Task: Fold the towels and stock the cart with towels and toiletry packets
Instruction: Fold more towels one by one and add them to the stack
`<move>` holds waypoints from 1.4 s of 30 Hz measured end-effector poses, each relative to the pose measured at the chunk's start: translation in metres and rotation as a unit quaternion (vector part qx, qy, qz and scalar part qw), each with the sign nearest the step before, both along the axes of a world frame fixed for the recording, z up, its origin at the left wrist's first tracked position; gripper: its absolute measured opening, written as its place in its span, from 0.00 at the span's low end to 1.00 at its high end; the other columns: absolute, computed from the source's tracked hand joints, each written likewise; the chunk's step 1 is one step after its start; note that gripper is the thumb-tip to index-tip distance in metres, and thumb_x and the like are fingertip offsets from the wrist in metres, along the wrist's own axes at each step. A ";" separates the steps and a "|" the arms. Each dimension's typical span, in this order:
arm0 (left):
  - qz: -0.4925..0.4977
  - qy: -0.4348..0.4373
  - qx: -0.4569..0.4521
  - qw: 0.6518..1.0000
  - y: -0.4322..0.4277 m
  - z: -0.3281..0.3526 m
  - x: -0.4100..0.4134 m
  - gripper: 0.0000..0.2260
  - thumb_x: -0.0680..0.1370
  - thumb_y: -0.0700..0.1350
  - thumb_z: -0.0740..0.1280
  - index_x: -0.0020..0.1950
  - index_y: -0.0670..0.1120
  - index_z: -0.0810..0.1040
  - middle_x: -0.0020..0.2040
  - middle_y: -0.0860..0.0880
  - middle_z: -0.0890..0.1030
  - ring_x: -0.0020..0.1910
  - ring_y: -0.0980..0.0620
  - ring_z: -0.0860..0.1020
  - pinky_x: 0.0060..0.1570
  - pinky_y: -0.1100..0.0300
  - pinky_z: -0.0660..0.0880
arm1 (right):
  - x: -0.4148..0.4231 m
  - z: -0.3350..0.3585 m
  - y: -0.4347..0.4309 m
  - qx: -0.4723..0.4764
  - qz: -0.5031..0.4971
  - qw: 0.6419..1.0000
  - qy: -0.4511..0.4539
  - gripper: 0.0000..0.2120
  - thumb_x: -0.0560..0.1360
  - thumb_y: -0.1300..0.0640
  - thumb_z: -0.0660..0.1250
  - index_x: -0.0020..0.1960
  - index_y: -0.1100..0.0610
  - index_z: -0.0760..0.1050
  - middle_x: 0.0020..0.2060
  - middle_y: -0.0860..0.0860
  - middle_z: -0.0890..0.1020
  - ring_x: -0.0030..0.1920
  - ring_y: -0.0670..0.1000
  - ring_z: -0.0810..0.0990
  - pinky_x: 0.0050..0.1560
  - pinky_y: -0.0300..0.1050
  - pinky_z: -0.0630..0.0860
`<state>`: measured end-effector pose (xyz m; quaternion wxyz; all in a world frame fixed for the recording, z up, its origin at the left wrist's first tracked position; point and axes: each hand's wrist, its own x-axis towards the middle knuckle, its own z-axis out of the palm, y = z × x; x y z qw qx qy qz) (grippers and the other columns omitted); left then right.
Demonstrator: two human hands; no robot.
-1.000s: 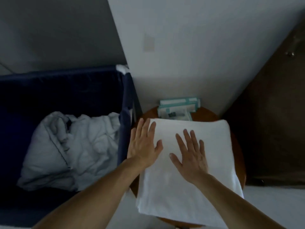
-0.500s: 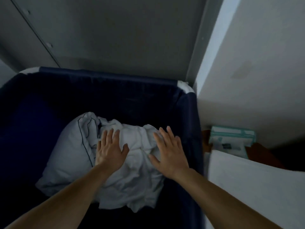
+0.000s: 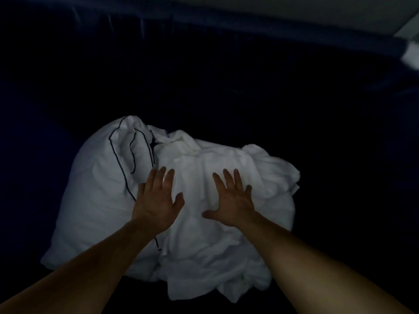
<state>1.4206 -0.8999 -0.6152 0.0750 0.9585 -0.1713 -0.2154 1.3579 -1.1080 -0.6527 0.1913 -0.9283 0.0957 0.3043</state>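
Both hands are reaching into the dark blue cart point(image 3: 226, 75), palms facing down, fingers straight and spread apart, gripping nothing.

Left hand point(image 3: 156, 200) is hovering over the seam where the pillow point(image 3: 95, 189) is meeting the heap of towels point(image 3: 226, 257). Right hand point(image 3: 231, 202) is sitting over the upper middle of the heap, at 3 o'clock from the left hand, with a gap between the two thumbs. Whether either palm is actually pressing on the cloth or hanging just above it cannot be told from this view.

The towels are lying unfolded and crumpled on the cart floor, white, spreading from centre frame toward 5 o'clock. The pillow, white with thin dark piping, is lying at 9 o'clock from the heap and touching it; the heap's edge is overlapping the pillow's right side.

Cart fabric is filling most of the frame, very dim. Its far rim is running across 12 o'clock, with a white corner piece point(image 3: 411, 56) showing at 2 o'clock. A strip of pale wall point(image 3: 294, 10) is showing above the rim.
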 end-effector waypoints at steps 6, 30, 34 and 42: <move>-0.005 0.029 -0.047 0.998 0.011 -0.029 0.006 0.42 0.71 0.67 0.38 0.81 0.47 0.51 0.81 0.45 0.52 0.80 0.45 0.48 0.77 0.44 0.52 | 0.037 -0.049 0.026 -0.065 0.017 0.996 0.062 0.62 0.64 0.30 0.73 0.78 0.45 0.32 0.76 0.53 0.28 0.75 0.62 0.25 0.65 0.81 0.39; -0.050 0.176 -0.336 0.924 -0.102 0.224 -0.096 0.44 0.58 0.60 0.81 0.70 0.55 0.67 0.62 0.59 0.76 0.57 0.67 0.75 0.57 0.67 0.75 | -0.109 0.369 -0.050 0.457 -0.308 0.777 -0.304 0.23 0.60 0.63 0.68 0.55 0.51 0.79 0.53 0.56 0.84 0.55 0.58 0.83 0.53 0.58 0.82; -0.006 0.111 -0.438 0.892 -0.139 0.305 -0.146 0.22 0.66 0.47 0.80 0.52 0.64 0.75 0.45 0.61 0.82 0.46 0.73 0.78 0.42 0.72 0.76 | -0.171 0.444 -0.081 0.496 -0.322 0.716 -0.371 0.23 0.63 0.64 0.67 0.58 0.60 0.78 0.52 0.60 0.84 0.57 0.62 0.82 0.52 0.58 0.80; 0.064 0.137 -0.558 0.816 -0.207 0.482 -0.233 0.17 0.69 0.47 0.77 0.57 0.51 0.82 0.48 0.52 0.86 0.46 0.50 0.85 0.45 0.51 0.82 | -0.297 0.518 -0.128 0.419 -0.262 0.767 -0.410 0.42 0.59 0.46 0.83 0.62 0.29 0.61 0.59 0.36 0.76 0.54 0.30 0.78 0.47 0.32 0.78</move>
